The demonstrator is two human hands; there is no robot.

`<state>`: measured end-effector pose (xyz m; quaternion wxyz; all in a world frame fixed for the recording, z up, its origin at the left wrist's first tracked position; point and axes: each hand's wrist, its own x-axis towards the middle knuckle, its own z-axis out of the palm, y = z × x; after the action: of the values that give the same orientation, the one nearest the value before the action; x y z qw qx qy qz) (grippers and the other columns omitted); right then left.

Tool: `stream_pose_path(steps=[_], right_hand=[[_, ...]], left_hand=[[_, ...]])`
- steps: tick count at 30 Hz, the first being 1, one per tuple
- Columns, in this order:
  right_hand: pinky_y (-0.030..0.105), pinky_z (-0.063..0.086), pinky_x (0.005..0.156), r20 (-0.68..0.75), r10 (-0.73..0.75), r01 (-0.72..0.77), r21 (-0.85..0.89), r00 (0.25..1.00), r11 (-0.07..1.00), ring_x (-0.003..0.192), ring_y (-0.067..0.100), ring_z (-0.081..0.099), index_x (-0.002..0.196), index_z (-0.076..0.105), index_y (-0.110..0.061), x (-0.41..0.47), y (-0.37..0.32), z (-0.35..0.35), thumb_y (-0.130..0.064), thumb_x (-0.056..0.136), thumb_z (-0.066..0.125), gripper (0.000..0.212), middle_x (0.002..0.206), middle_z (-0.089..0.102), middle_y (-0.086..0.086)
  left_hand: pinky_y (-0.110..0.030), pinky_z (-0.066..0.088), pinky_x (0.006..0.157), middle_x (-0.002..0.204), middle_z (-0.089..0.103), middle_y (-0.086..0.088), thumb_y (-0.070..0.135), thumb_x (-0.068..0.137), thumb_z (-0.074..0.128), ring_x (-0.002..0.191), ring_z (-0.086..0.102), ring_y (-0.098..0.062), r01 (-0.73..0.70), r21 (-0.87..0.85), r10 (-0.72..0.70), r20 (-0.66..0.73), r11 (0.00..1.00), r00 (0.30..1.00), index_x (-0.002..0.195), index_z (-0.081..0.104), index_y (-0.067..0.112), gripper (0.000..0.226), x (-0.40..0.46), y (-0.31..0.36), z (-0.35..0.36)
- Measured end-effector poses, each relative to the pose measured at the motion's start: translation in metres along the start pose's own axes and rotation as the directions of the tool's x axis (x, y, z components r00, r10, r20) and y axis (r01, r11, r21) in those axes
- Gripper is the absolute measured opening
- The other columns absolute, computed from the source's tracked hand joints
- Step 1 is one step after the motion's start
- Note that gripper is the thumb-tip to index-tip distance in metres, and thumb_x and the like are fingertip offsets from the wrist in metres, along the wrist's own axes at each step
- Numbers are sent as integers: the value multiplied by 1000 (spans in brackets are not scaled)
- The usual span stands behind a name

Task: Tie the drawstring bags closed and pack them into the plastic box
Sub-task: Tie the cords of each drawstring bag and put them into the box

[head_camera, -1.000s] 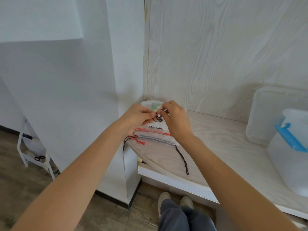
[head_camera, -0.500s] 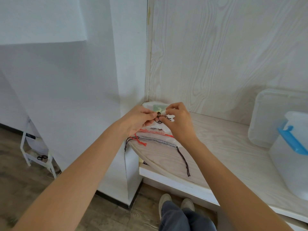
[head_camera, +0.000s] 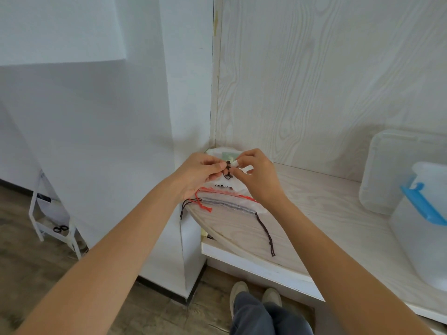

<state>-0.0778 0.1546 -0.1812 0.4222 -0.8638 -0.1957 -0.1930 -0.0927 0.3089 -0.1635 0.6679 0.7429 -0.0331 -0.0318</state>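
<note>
A white drawstring bag with black print sits in the back left corner of the wooden counter. My left hand and my right hand meet above it, each pinching the bag's dark drawstring, which forms a small loop between the fingertips. Under it lie two flat sheer bags: one with a red drawstring, one with a dark cord trailing toward the counter's front edge. The clear plastic box with a blue latch stands at the far right.
The box's clear lid leans against the wood-grain back wall. A white wall panel closes the left side. A small white rack stands on the floor at lower left. My feet are below the counter edge.
Both hands stayed together over the white bag, rising slightly while working the dark drawstring between the fingertips. The bags underneath did not move.
</note>
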Motion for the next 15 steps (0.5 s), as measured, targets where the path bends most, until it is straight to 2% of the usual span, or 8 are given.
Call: stream_pose_path(steps=[2,4,7,9,12,15], right_hand=[[1,39,68,8,-4,4,19,1000,1000,75,-4,52,88,68,-9,0,0,-3,-15,82,69,8,99,50,-5],[5,42,67,14,3,-3,32,1000,999,75,0,55,83,65,-14,0,0,-6,-14,82,69,4,96,50,-6],[5,42,66,49,52,-56,79,997,995,75,-1,56,78,60,-20,-2,2,-12,-17,83,68,11,92,51,-9],[7,42,68,96,105,-120,166,990,979,73,-1,57,76,61,-19,-2,1,-16,-18,84,67,10,92,56,-6],[25,47,72,156,196,-238,329,968,914,71,10,58,76,63,-13,-3,-1,-19,-12,85,65,10,83,64,3],[20,49,71,186,278,-332,418,942,845,77,12,59,77,62,-9,-4,-3,-16,-9,87,60,10,78,64,2]], left_hand=[[-18,45,67,73,64,-2,6,89,58,65,51,-8,6,12,-6,-8,1000,1000,89,69,7,11,-1,1,-1],[-14,44,60,71,62,0,7,88,60,62,51,-6,-2,53,3,-30,999,1000,96,68,4,11,-2,2,-2],[-8,42,54,73,64,2,8,87,63,60,54,-1,-50,141,61,-76,989,995,100,69,4,15,-4,4,-2],[-6,42,54,75,66,2,10,85,65,62,57,-1,-78,169,93,-86,983,992,98,69,7,13,-4,5,-2],[-5,42,53,76,67,3,12,85,66,58,59,4,-91,181,110,-101,979,989,94,69,10,10,-4,4,-1],[-6,42,52,76,67,1,11,84,67,55,59,6,-86,162,104,-103,983,989,93,69,10,9,-5,3,0]])
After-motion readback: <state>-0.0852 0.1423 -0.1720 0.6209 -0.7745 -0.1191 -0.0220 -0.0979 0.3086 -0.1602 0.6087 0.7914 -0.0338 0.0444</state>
